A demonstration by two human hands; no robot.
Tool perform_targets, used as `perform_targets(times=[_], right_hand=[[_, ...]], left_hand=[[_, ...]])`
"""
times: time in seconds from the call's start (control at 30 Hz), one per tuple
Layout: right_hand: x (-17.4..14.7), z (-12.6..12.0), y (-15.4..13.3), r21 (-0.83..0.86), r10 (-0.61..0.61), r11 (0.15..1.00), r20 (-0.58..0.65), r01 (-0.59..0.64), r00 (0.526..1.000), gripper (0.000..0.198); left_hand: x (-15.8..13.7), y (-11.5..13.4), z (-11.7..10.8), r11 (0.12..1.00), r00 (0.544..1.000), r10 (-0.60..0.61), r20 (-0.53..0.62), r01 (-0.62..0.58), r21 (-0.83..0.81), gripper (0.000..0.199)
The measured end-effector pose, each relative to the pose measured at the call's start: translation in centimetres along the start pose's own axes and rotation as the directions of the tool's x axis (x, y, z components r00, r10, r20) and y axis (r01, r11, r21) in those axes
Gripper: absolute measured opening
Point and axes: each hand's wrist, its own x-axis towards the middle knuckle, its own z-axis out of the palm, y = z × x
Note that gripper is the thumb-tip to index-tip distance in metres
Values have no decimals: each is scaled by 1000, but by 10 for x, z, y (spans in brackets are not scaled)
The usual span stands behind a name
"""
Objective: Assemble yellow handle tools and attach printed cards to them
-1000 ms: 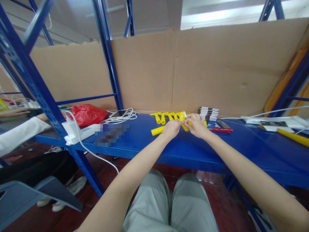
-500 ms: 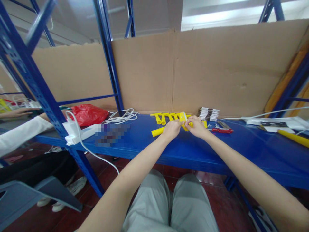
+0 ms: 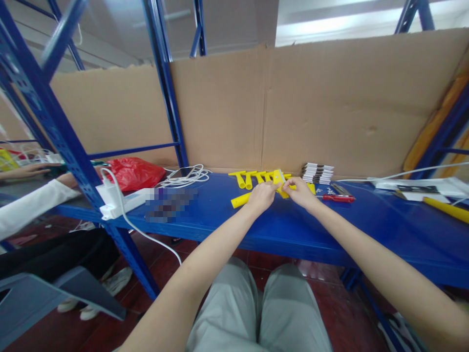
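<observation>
My left hand (image 3: 261, 196) is closed round the handle of a yellow plastic scraper (image 3: 241, 200), whose end sticks out to the left of my fist. The wide scraper head points up and away, with a thin pale strip along its right edge. My right hand (image 3: 299, 191) has thumb and fingers pinched together at that edge. Whatever lies between those fingertips is too small to make out. Behind my hands, several yellow T-shaped scrapers (image 3: 249, 182) lie in a row on the blue bench (image 3: 212, 215).
Right of my hands are stacked small white-and-black packets (image 3: 317, 173), small metal bits (image 3: 319, 190) and a red-handled screwdriver (image 3: 339, 198). To the left lie a white power strip (image 3: 126, 203), coiled white cable (image 3: 190, 176) and a red bag (image 3: 136, 174). Cardboard (image 3: 220, 112) stands behind; a co-worker's sleeve (image 3: 36, 203) shows far left.
Little differs. The right fingers have shifted slightly at the scraper head's edge; the left hand keeps its hold on the handle.
</observation>
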Motion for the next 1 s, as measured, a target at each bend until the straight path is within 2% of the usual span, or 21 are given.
perform_targets(times=[0.1, 0.2, 0.27, 0.33, 0.4, 0.57, 0.7, 0.83, 1.0], right_hand=[[1, 1, 1, 125, 30, 992, -9, -29, 999, 5], [-1, 0, -5, 291, 81, 953, 27, -85, 996, 12], [-4, -3, -12, 386, 135, 906, 123, -173, 983, 14], [-7, -8, -22, 439, 196, 851, 242, -288, 950, 15], [-10, -13, -30, 470, 226, 811, 300, -350, 927, 15], [-13, -21, -39, 511, 238, 789, 256, -340, 937, 18], [-12, -19, -33, 518, 237, 788, 241, -332, 941, 20], [-9, -16, -24, 540, 227, 776, 244, -326, 943, 22], [-6, -17, -24, 546, 250, 765, 237, -341, 939, 24]], left_hand=[[0, 0, 0, 1000, 1000, -12, -2, 12, -11, 38], [0, -1, -1, 999, 1000, -23, -2, 23, -31, 37], [0, -1, -1, 998, 999, -32, -6, 32, -46, 36], [1, -3, -2, 997, 999, -46, -16, 45, -64, 36], [1, -4, -2, 995, 998, -53, -29, 50, -90, 37], [-2, -6, -3, 991, 999, 5, -55, -12, -135, 49], [-6, -6, -5, 996, 997, 68, 27, -66, -62, 57], [-8, -6, -9, 995, 989, 99, 110, -100, -3, 53], [-6, -5, -15, 996, 986, 73, 148, -81, 49, 50]])
